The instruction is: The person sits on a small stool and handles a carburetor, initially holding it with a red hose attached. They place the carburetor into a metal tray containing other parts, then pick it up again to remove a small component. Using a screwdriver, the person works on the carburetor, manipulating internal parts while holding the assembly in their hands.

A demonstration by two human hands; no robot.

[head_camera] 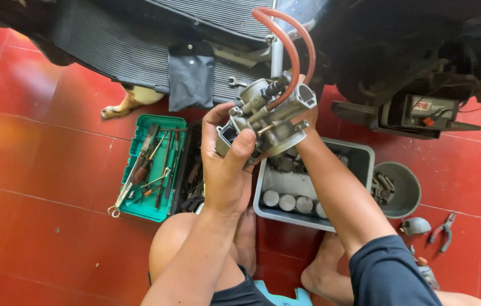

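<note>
Metal carburettor (266,116) with two red hoses (292,42) sits at frame centre, gripped by left hand (226,164); right hand (307,122) clasps it behind. Below: green tool tray (152,209), grey tub (359,156).

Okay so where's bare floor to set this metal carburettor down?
Bare red tile floor lies left of the green plastic tool tray, and more right of the grey round bowl, past the pliers. Between the tray and the grey rectangular bin it is crowded.
</note>
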